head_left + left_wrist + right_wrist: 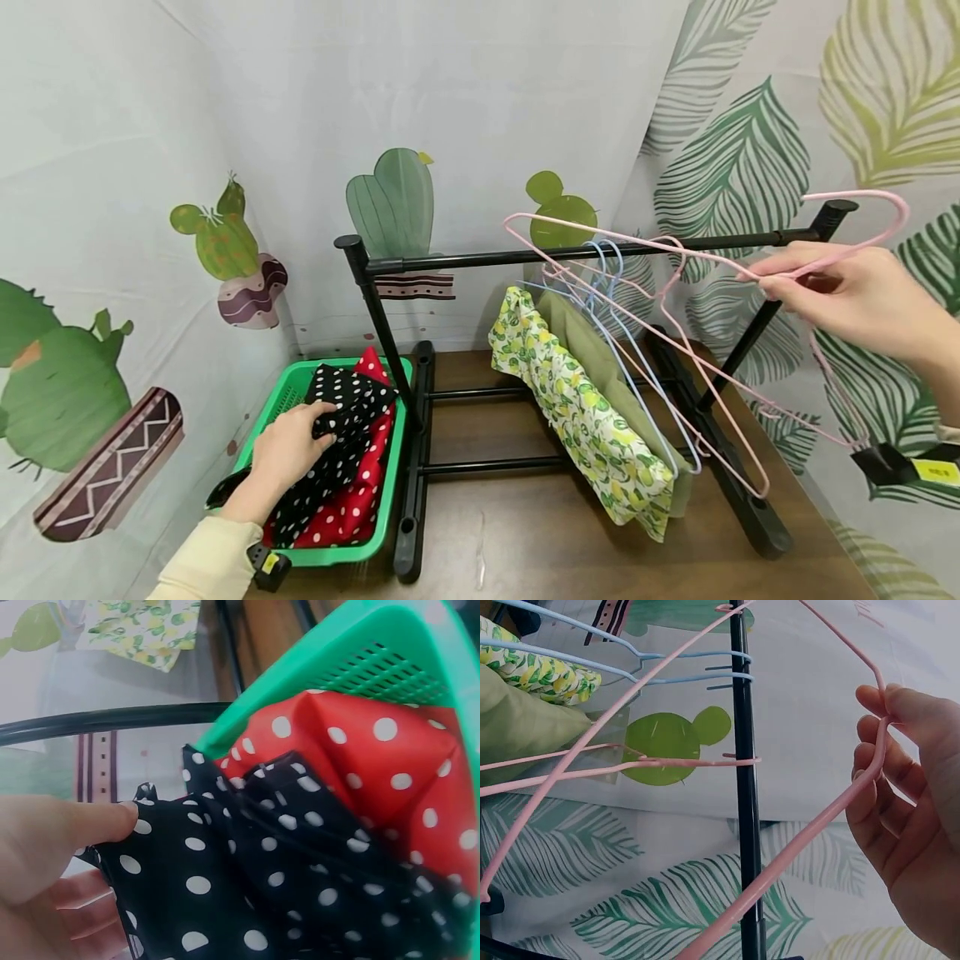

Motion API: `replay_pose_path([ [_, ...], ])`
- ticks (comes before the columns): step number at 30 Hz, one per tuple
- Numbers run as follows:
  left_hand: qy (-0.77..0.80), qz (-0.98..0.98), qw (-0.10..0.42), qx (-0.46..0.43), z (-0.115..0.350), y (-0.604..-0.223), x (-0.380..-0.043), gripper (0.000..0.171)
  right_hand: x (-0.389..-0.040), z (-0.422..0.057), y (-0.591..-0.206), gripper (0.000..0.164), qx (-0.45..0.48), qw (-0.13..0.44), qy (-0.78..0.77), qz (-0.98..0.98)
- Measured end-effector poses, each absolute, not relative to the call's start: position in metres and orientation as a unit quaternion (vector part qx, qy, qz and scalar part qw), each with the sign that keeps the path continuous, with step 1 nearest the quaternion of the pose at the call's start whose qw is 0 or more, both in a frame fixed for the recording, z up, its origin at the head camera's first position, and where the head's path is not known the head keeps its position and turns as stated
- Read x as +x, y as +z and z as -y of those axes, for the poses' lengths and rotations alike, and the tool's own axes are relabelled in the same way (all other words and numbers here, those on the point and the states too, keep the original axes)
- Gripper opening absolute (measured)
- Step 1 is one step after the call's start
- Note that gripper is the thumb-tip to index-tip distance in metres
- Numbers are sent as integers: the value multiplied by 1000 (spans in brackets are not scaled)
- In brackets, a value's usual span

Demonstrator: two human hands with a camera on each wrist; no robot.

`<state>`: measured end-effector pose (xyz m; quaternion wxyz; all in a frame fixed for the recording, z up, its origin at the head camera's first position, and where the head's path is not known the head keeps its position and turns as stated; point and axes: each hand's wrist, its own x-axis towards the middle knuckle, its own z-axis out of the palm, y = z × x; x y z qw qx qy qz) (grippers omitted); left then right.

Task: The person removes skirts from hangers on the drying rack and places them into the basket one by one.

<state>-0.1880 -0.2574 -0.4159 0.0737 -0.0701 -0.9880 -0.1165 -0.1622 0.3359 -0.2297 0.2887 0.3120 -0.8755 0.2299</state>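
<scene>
My left hand [288, 450] pinches a black cloth with white dots [352, 408] between thumb and fingers, over a green basket [337, 556]. In the left wrist view its thumb presses on the edge of the black cloth [199, 885]. Beneath lies a red cloth with white dots [363, 496]. My right hand [862, 296] holds a pink hanger [802, 844] at the neck below its hook, raised in front of the rack's right end. Nothing hangs on that hanger, and its far end reaches leftward past the top bar.
A black rack [465, 260] stands on the brown table [555, 558]. Lemon-print cloth [577, 417] and olive cloth [581, 329] hang from it, beside blue hangers [697, 655] and another pink hanger [697, 762]. Behind is a printed curtain [480, 100].
</scene>
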Motion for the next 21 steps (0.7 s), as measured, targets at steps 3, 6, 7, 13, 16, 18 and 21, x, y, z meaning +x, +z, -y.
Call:
replay_pose_path([
  [3,-116,988,73,-75,255,-425,-188,43,-160,-340,-232,25,295,295,236,878],
  [6,-113,989,66,-72,253,-436,-186,43,-158,-345,-235,22,290,302,249,873],
  [7,-111,990,61,-68,252,-440,-186,43,-158,-346,-236,21,290,306,252,871],
  [13,-119,991,35,-40,254,-466,-183,44,-152,-352,-241,23,266,311,259,875],
  [16,-121,992,30,-34,256,-477,-182,46,-148,-354,-242,26,242,304,271,881],
  [18,-121,992,28,-36,256,-482,-182,47,-146,-356,-243,28,231,305,279,881],
  [21,-124,991,23,-35,255,-486,-181,48,-145,-358,-245,33,222,313,289,877],
])
